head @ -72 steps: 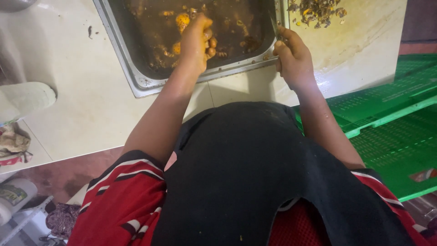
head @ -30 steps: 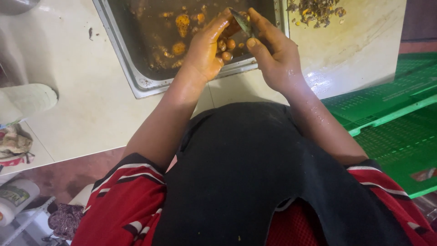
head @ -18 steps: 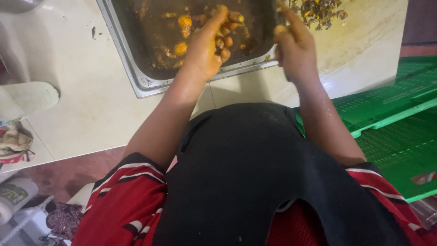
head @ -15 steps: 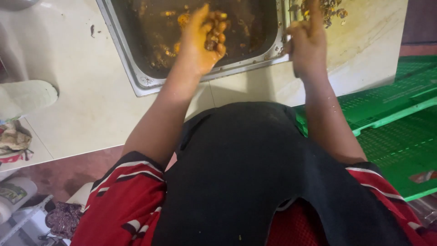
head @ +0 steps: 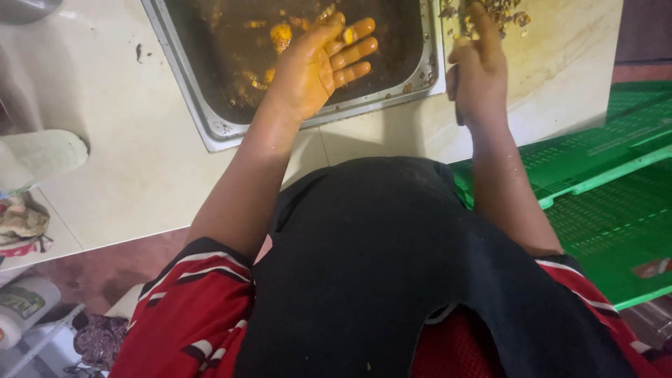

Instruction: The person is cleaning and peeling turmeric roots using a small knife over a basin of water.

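pale counter (head: 126,161), left hand (head: 315,70) over steel tray (head: 210,133), right hand (head: 479,70) grip unclear

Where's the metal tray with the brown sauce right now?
In the head view the metal tray sits at the top, left of centre, on the pale counter. The left hand is spread over it, and the right hand is just past its right rim.

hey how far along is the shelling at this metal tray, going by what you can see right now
Done: a heap of dark scraps lies on the pale board. In hand: the left hand, stained orange, is open over the metal tray; the right hand reaches to the heap. Left: orange pieces sit in the tray's brown liquid.
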